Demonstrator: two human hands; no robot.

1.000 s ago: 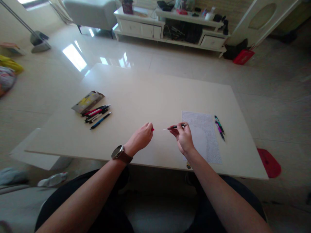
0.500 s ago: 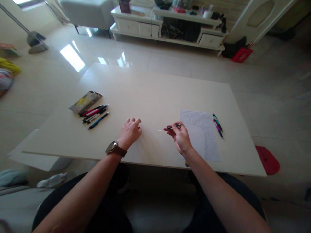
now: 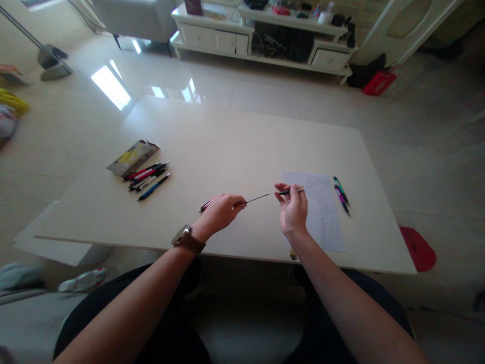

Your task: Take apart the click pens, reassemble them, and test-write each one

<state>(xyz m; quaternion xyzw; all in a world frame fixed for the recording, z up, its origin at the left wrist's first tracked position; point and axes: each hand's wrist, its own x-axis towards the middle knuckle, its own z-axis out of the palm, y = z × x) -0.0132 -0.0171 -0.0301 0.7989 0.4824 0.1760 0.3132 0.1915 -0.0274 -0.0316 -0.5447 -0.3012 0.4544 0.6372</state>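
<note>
My left hand (image 3: 223, 210) is closed, its fingertips pinching a thin dark pen refill (image 3: 259, 197) that points right. A short gap separates the refill's pale tip from the black pen piece (image 3: 284, 192) in my right hand (image 3: 294, 207). The right thumb and fingers are closed around this piece, over the left edge of a written sheet of paper (image 3: 322, 212). Partly hidden behind my left hand, a pen part with pink on it (image 3: 205, 206) lies on the table.
On the table's left lie several pens (image 3: 149, 177) next to a grey and yellow box (image 3: 133, 156). Two pens, one green (image 3: 340, 188) and one purple (image 3: 342, 200), lie right of the paper. The white table's front edge (image 3: 246, 258) is close to my legs.
My left hand has moved right and now holds the thin refill. The right hand has shifted slightly right with the black pen piece; the thin end that stuck out of it is gone.
</note>
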